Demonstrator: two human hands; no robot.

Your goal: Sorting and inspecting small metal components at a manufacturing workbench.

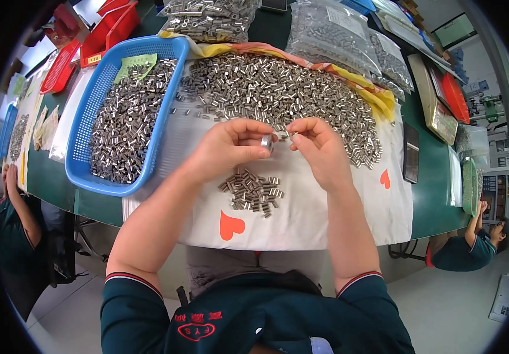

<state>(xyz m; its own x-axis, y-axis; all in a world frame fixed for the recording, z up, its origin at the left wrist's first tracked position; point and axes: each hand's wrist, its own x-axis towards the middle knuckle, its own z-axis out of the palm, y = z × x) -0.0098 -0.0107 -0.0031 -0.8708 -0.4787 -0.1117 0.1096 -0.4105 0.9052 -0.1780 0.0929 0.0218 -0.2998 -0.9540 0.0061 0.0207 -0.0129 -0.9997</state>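
Note:
My left hand [226, 147] grips a short, thick metal ring [267, 143] between thumb and fingers, over the white cloth [307, 218]. Close by on its right, my right hand [325, 156] is closed in a pinch, fingertips together; whatever they hold is too small to make out. Below the hands lies a small pile of metal cylinders [253, 192]. Beyond them spreads a large heap of the same shiny cylinders [284, 88]. To the left stands a blue perforated basket [73, 150] filled with darker cylinders, a green slip of paper [136, 65] on top.
Clear bags of metal parts [334, 38] lie behind a rolled yellow-and-orange cloth edge [378, 97]. A dark phone-like slab [410, 152] rests at the right. Red bins [110, 29] stand far left. Other people [469, 248] sit at both sides.

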